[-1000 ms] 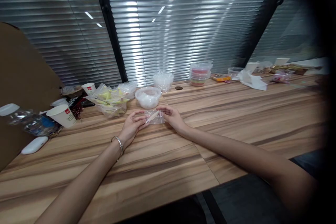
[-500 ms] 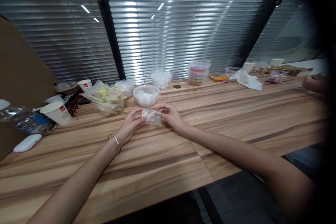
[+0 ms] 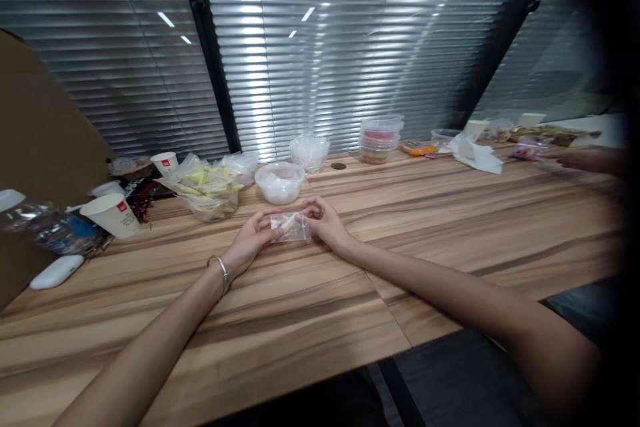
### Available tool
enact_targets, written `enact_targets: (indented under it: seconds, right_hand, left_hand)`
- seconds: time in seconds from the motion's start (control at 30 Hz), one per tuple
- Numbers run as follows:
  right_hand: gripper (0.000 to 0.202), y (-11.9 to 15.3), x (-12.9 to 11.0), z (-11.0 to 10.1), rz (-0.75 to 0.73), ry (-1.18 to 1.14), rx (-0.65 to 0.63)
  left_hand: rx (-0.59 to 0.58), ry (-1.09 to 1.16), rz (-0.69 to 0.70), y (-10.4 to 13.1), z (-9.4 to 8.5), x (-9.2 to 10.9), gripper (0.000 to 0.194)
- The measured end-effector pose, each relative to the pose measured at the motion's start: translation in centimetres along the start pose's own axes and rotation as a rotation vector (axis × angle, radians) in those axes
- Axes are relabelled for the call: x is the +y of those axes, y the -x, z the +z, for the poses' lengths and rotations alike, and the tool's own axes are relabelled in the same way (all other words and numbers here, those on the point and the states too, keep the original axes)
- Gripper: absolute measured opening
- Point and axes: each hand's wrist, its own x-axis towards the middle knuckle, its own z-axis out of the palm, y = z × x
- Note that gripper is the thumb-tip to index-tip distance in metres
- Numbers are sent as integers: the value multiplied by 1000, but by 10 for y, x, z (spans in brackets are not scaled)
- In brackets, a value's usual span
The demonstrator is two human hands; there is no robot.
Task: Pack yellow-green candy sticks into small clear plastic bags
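A small clear zip bag (image 3: 292, 228) is held between my two hands, just above the table. Something pale and narrow shows inside it, too small to name. My left hand (image 3: 250, 235) pinches the bag's left side between thumb and fingers; a silver bangle circles that wrist. On the other side, my right hand (image 3: 324, 221) grips the upper right edge with its fingertips. Right behind the hands stands a round clear plastic bowl (image 3: 280, 185) with whitish film-like plastic in it. To the left is a clear tub (image 3: 213, 203) heaped with bags holding yellow pieces.
Paper cups (image 3: 113, 215), a plastic bottle (image 3: 65, 230) and a white case (image 3: 57, 272) lie at the left. Along the back stand clear bowls (image 3: 310, 153) and stacked tubs (image 3: 380, 141). A crumpled tissue (image 3: 475, 155) lies at right, near another person's hand (image 3: 585, 159).
The bag has tilted slightly, and more colour shows through it. My hands keep nearly the same place. At far right, the other person's hand has reached further left.
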Motion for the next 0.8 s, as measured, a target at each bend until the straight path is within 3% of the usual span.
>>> enact_targets:
  seconds: [0.17, 0.3, 0.57, 0.8]
  right_hand:
    - [33, -2, 5, -1, -5, -43, 5]
    - [22, -4, 4, -4, -57, -15, 37]
    - [18, -6, 6, -6, -41, 38, -52]
    - [20, -7, 9, -6, 7, 116, -167]
  left_hand:
    - [79, 0, -2, -3, -2, -4, 44]
    - [126, 40, 13, -5, -5, -7, 38]
    - [110, 22, -5, -5, -5, -9, 29]
    - [112, -4, -19, -6, -5, -8, 34]
